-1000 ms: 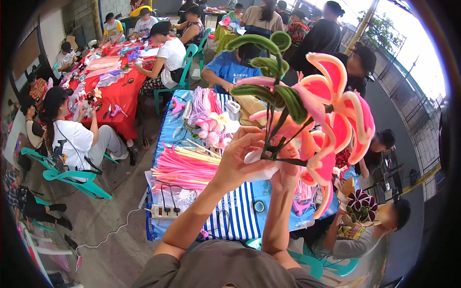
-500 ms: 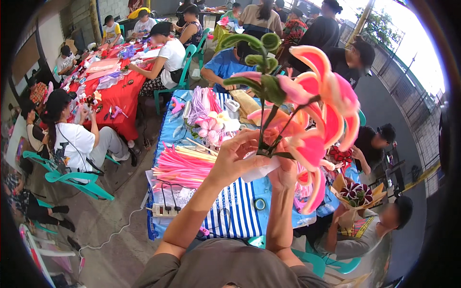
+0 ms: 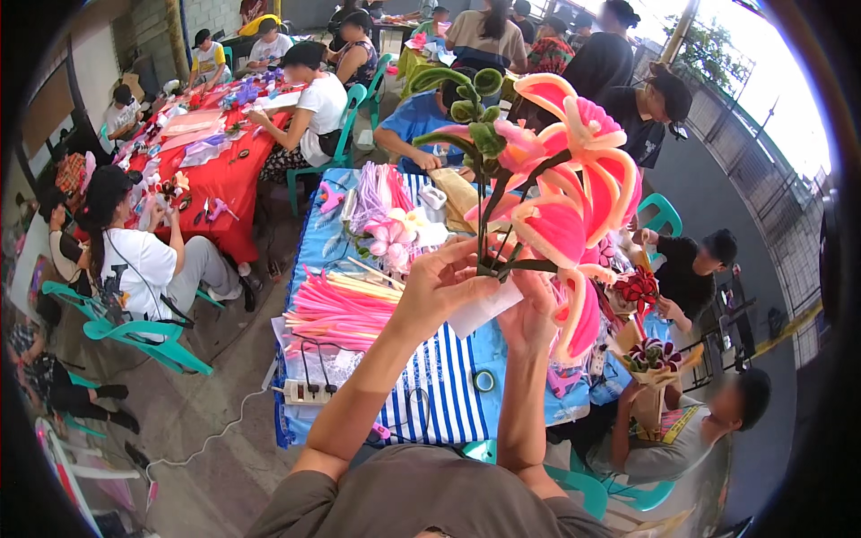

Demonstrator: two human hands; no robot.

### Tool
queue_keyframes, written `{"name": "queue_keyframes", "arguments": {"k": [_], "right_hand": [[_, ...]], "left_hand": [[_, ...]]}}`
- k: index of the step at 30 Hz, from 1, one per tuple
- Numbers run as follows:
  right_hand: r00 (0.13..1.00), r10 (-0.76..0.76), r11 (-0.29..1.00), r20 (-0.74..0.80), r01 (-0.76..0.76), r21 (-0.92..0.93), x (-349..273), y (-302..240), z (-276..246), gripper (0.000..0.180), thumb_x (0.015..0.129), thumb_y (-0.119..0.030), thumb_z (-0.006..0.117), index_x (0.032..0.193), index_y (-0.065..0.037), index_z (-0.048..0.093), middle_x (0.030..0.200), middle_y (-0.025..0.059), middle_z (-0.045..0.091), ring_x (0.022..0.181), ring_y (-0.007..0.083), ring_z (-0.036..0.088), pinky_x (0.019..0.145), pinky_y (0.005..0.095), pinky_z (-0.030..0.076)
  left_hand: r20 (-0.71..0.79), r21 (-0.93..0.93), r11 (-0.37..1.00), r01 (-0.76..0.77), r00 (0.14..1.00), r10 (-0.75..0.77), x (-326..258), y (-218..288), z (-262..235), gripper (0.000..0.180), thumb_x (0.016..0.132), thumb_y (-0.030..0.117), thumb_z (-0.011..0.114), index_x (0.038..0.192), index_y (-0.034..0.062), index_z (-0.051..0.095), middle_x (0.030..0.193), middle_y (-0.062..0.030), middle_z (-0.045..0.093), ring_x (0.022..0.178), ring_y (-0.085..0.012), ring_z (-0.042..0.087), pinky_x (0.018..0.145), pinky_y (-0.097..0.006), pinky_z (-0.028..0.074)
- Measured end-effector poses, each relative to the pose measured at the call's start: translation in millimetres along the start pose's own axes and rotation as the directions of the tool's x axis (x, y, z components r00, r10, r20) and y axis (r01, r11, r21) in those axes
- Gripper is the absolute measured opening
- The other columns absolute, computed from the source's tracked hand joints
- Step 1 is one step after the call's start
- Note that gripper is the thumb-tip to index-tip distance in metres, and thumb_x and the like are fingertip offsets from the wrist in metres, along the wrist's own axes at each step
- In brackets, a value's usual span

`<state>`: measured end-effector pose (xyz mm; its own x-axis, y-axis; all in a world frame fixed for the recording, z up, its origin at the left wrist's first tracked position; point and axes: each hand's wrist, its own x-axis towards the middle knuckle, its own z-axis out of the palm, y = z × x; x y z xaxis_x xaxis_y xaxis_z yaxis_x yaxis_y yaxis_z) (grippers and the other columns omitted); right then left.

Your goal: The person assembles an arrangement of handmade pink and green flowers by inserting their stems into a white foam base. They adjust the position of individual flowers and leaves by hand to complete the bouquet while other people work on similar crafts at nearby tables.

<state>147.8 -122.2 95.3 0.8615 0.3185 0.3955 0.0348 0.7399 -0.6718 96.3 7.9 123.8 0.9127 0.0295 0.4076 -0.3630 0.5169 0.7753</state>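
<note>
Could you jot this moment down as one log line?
left hand: grips dark stems of pink looped artificial flower bouquet | right hand: holds same stems with white paper | below: blue striped table

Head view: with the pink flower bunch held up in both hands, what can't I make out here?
- Stems' lower ends: hidden in the head view by the left hand and the white wrap.
- Right hand: palm and grip hidden; only its back shows.
- Table behind the flower bunch: blocked by the petals.
- Small tools on the red table: too small to tell.
</note>
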Motion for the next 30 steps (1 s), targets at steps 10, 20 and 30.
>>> {"name": "queue_keyframes", "arguments": {"k": [10, 20, 30], "right_hand": [[0.993, 0.036, 0.998, -0.113, -0.031, 0.051, -4, -3, 5, 0.027, 0.082, -0.007, 0.057, 0.106, 0.003, 0.054, 0.102, 0.0137, 0.06, 0.091, 0.0218, 0.059, 0.081, 0.034, 0.048], [0.994, 0.006, 1.0, -0.105, -0.008, -0.02, -9, 1, -9, 0.033, 0.08, -0.01, 0.059, 0.109, 0.003, 0.052, 0.102, 0.0149, 0.059, 0.087, 0.0245, 0.06, 0.079, 0.0352, 0.049], [0.997, 0.053, 0.998, -0.056, -0.052, 0.018, -17, -7, -11, 0.044, 0.077, 0.002, 0.058, 0.118, 0.001, 0.042, 0.108, 0.0131, 0.055, 0.099, 0.0229, 0.054, 0.086, 0.0355, 0.046]], "left_hand": [[0.002, 0.07, 0.997, 0.041, 0.999, -0.042, 0, -2, -2, 0.043, 0.07, -0.003, 0.066, 0.111, -0.0022, 0.054, 0.097, -0.0014, 0.049, 0.092, -0.0111, 0.054, 0.08, -0.026, 0.045], [0.068, 0.041, 0.998, 0.048, 0.996, -0.051, 0, -7, -4, 0.043, 0.072, 0.002, 0.068, 0.113, 0.0016, 0.056, 0.102, -0.0021, 0.052, 0.09, -0.0122, 0.057, 0.079, -0.025, 0.047], [0.082, 0.029, 0.989, 0.144, 0.986, -0.146, -5, -7, -3, 0.043, 0.071, -0.001, 0.067, 0.111, -0.0022, 0.055, 0.111, -0.0035, 0.049, 0.1, -0.013, 0.052, 0.086, -0.028, 0.043]]}}
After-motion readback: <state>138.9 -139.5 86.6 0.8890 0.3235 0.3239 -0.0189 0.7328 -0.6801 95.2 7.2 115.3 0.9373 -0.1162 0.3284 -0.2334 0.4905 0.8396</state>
